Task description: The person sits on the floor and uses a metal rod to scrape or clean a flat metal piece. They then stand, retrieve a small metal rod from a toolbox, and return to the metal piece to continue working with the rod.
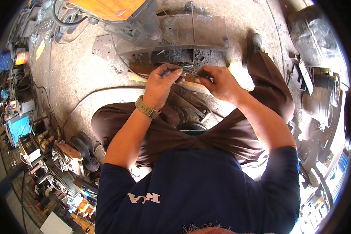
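Note:
My left hand [162, 84] and my right hand [221, 83] are raised close together in front of me. On the left, thumb and forefinger are pinched at the tips, and a watch with a tan strap [147, 108] circles that wrist. My right hand curls with its thumb against the fingers. Thin dark, wire-like pieces show between the two hands, but they are too small to name. Below the fingertips runs a long yellow strip [195, 85]; I cannot tell whether a hand touches it. A rusty curved metal plate [171, 33] lies just beyond.
A machine with an orange cover [113, 8] stands at the far left. A pale hose [91, 93] curves over the floor. Tools and parts crowd the left side, with a blue box [19, 129] among them. At the right sits a metal cylinder [318, 99].

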A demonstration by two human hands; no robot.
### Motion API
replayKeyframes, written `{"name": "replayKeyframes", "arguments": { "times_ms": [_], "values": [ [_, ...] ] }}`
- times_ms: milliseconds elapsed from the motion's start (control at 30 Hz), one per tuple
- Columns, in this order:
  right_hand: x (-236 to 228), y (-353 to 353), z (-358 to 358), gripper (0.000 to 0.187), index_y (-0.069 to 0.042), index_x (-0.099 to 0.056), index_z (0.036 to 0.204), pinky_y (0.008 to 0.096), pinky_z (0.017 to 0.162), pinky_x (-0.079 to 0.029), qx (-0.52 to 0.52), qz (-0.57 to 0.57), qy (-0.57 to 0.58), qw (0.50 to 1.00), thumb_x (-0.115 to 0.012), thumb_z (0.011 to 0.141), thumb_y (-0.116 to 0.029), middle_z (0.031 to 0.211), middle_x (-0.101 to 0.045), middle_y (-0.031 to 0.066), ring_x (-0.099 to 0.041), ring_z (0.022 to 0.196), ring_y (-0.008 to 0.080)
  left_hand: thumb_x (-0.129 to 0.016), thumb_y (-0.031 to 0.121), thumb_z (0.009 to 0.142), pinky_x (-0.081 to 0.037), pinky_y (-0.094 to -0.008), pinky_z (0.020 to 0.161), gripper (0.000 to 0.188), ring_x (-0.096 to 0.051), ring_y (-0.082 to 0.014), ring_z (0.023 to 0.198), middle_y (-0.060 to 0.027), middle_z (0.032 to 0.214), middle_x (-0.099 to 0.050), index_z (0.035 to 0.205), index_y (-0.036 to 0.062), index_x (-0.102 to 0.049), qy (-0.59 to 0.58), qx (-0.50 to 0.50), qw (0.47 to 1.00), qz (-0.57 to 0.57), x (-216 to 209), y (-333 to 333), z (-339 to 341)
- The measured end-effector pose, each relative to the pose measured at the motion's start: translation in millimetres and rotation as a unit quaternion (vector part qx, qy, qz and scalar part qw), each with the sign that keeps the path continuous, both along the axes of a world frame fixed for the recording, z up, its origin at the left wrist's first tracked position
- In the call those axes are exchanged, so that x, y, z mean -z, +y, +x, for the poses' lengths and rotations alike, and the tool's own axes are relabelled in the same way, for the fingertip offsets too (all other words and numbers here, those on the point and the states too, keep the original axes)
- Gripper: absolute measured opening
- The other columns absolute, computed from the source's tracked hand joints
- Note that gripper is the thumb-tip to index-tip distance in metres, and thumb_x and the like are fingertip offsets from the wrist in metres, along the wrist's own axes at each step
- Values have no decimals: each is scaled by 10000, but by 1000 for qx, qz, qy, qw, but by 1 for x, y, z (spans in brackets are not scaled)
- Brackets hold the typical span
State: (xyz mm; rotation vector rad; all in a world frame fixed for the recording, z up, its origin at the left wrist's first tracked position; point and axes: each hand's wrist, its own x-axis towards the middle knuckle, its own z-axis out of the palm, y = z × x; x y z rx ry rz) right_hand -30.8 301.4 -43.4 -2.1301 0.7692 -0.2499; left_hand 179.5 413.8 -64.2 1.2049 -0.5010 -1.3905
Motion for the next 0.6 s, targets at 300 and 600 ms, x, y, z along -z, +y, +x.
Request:
{"name": "replayKeyframes", "arguments": {
  "times_ms": [300, 600],
  "values": [
    [-3, -2, 0, 211, -21, -705, 1091, 416, 720, -566, 49, 22, -55, 997, -746, 941, -164, 977, -733, 192, -725, 836, 370, -672, 54, 999, -562, -340, 878, 120, -694, -199, 934, -111, 1016, -728, 1097, -16, -678, 0, 5, 1000, -12, 1, 1, 2],
    [-2, 1, 4, 166, 0, -712, 1110, 281, 707, -563, 120, 245, -142, 952, -678, 1021, -136, 902, -729, 43, -674, 796, 104, -669, 44, 994, -547, -352, 875, 120, -675, -203, 928, -109, 1010, -714, 1099, -14, -671, 18, 9, 1000, -23, -3, 1, -1]
  ]
}}
